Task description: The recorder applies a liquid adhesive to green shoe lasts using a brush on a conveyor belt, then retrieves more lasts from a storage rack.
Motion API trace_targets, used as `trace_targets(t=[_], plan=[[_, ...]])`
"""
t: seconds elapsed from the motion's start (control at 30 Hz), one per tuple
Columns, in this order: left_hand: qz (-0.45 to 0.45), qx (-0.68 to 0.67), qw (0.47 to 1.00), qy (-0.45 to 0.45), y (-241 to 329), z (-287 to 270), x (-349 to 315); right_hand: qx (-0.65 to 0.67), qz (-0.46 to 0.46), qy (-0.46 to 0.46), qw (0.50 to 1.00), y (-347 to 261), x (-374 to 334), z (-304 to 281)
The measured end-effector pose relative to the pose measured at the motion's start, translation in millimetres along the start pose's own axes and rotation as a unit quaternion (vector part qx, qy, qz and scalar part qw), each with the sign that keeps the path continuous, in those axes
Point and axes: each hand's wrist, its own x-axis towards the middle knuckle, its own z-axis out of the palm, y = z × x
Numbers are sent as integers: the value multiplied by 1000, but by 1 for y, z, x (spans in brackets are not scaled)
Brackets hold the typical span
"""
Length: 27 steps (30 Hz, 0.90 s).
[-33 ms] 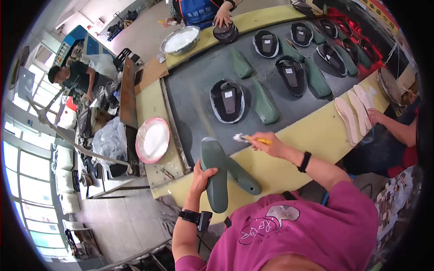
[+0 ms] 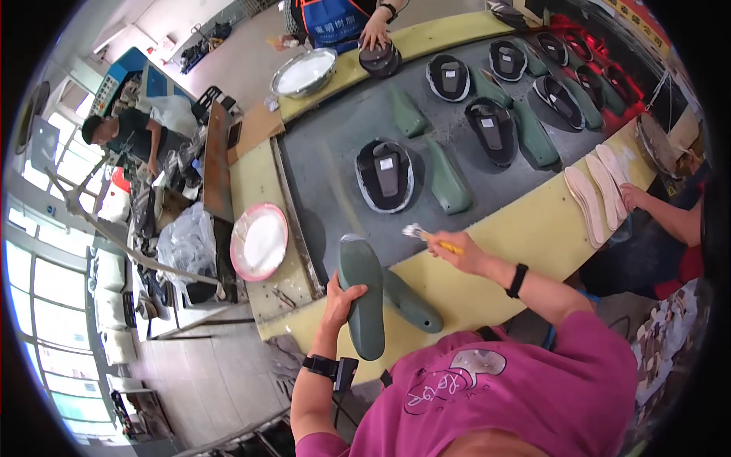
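My left hand (image 2: pixel 340 302) is closed around a green shoe last (image 2: pixel 361 301), sole side up, with a whitish patch at its toe. To the right, my right hand (image 2: pixel 459 254) grips the yellow handle of a small brush (image 2: pixel 416 231). White paste coats the bristles, which stay apart from the last. Another green shoe last (image 2: pixel 411 300) lies on the yellow table edge, partly behind the held one. Beyond my hands a black shoe upper (image 2: pixel 383 175) stands on the grey bench surface, beside a green last (image 2: pixel 448 177).
A pink-rimmed basin (image 2: pixel 259 241) of white paste sits at the left, near a metal basin (image 2: pixel 303 72). More uppers and lasts cover the grey bench (image 2: pixel 327 167). Pale insoles (image 2: pixel 585 206) lie by a co-worker's hand (image 2: pixel 633 196). Another person's hand (image 2: pixel 374 32) touches a dark upper (image 2: pixel 380 58).
My right hand and the brush have shifted slightly right and down, a little farther from the held last. My left hand keeps its hold on the last.
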Motion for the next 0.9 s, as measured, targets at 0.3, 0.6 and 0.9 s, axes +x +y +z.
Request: trace_targets(t=[0.3, 0.6, 0.9], plan=[[7, 80, 994, 68, -10, -54, 118, -357, -84, -11, 930, 76, -75, 1], [62, 127, 979, 144, -9, -114, 280, -349, -27, -36, 936, 86, -82, 6], [139, 298, 929, 170, -62, -136, 369, -328, -28, -32, 944, 78, -76, 7]])
